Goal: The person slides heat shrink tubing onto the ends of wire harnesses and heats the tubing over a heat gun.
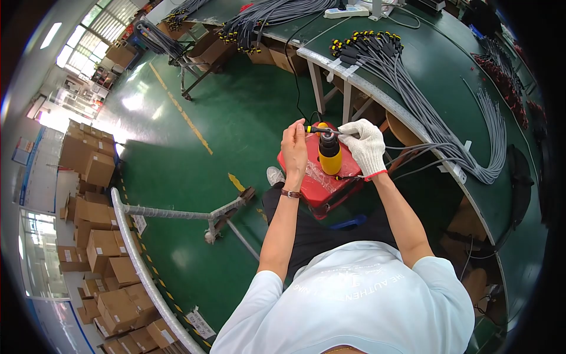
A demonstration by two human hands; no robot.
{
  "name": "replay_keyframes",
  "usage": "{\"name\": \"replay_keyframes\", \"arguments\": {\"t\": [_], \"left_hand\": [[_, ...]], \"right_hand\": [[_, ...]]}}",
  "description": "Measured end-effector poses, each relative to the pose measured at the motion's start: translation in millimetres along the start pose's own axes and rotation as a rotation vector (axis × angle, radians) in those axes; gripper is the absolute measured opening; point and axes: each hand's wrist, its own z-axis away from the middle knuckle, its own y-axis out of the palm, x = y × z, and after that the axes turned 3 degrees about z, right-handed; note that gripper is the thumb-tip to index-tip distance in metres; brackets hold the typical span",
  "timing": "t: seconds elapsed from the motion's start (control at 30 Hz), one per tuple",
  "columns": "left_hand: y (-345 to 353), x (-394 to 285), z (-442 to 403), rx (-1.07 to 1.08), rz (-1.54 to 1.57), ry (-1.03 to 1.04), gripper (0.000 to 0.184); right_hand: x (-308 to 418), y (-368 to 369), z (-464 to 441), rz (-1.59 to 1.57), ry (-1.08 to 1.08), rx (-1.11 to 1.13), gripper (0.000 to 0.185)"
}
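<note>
My bare left hand (295, 149) is closed on the black and yellow end of a cable (312, 129). On the right, my right hand (363, 144), in a white knitted glove with a red cuff, pinches the same cable a little further along. The held stretch of cable passes over the black nozzle of an upright yellow and black heat gun (330, 154). That tool stands on a red stool (321, 187) partly wrapped in clear film. Another dark cable end lies beside the tool's base.
Grey cable bundles (407, 82) with black and yellow ends lie on the green table (436, 53) at the right. A metal frame (171, 212) stands on the floor at the left, near stacked cardboard boxes (118, 307). A power strip (346, 12) sits at the top.
</note>
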Motion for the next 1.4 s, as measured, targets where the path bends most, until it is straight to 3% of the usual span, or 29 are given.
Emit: {"name": "replay_keyframes", "arguments": {"t": [0.07,0.27,0.47,0.53,0.67,0.77,0.87,0.97,1.07,1.4], "left_hand": [[1.1,-8.7,1.0,-0.009,-0.259,0.099,0.034],[9.2,-9.8,3.6,-0.020,-0.519,0.330,0.032],[11.4,-14.5,5.8,0.053,-0.646,0.256,0.025],[12.3,-12.3,6.4,0.061,-0.649,0.249,0.024],[11.2,-13.3,5.8,0.095,-0.636,0.198,0.024],[-2.1,-11.9,-5.3,0.224,-0.320,0.046,0.028],[-14.7,-9.5,-12.0,0.249,-0.126,0.234,0.032],[-27.9,-30.8,-7.4,0.371,-0.141,0.187,0.040],[-33.2,-42.5,-10.2,0.439,-0.261,0.226,0.035],[-30.1,-42.8,-17.8,0.461,-0.377,0.301,0.023]], "right_hand": [[-0.7,1.0,0.6,-0.005,-0.037,-0.023,0.016],[4.6,-0.5,-0.1,0.096,-0.172,-0.097,0.019],[13.0,-3.3,0.9,0.074,-0.245,-0.127,0.020],[13.1,-3.6,0.6,0.072,-0.275,-0.136,0.020],[13.5,-4.4,1.9,-0.016,-0.124,-0.071,0.018],[12.1,-9.0,1.7,-0.089,0.015,-0.004,0.016],[7.9,-11.8,2.2,-0.132,0.083,0.038,0.016],[8.5,-14.4,3.1,-0.115,0.087,0.047,0.017],[8.8,-14.1,3.5,-0.132,0.095,0.049,0.017],[10.8,-14.9,2.4,-0.167,0.139,0.086,0.018]]}}
